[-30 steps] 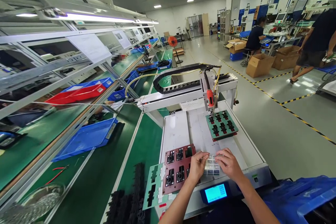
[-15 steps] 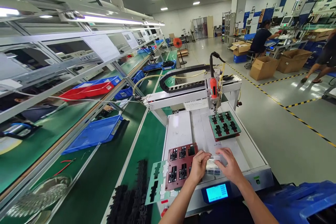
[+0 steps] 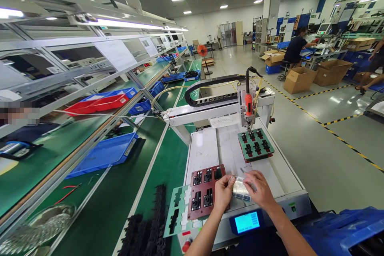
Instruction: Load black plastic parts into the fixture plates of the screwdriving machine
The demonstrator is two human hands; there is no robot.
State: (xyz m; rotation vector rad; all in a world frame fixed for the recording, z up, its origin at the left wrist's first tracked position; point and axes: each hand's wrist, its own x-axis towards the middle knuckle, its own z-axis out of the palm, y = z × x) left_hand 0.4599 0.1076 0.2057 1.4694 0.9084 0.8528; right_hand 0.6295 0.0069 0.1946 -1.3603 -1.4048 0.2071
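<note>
Head camera: two hands work over one shiny gridded sheet on a white machine bed, between 4 and 5 o'clock in the frame.
Left hand (image 3: 224, 193) pinches the gridded sheet (image 3: 241, 189) at its 10 o'clock corner, the grip closed; the right hand (image 3: 260, 189) has thumb and fingers almost together at the sheet's 3 o'clock edge, though whether they clamp it cannot be told. Silvery and slightly bowed, the sheet is ruled into small rectangles, too fine to count. At its 9 o'clock, one red-brown plate (image 3: 210, 201) shows four black parts, its near corner covered by the left hand; at 1 o'clock, one green plate (image 3: 261, 153) carries six; at 6 o'clock glows one blue screen (image 3: 246, 222).
</note>
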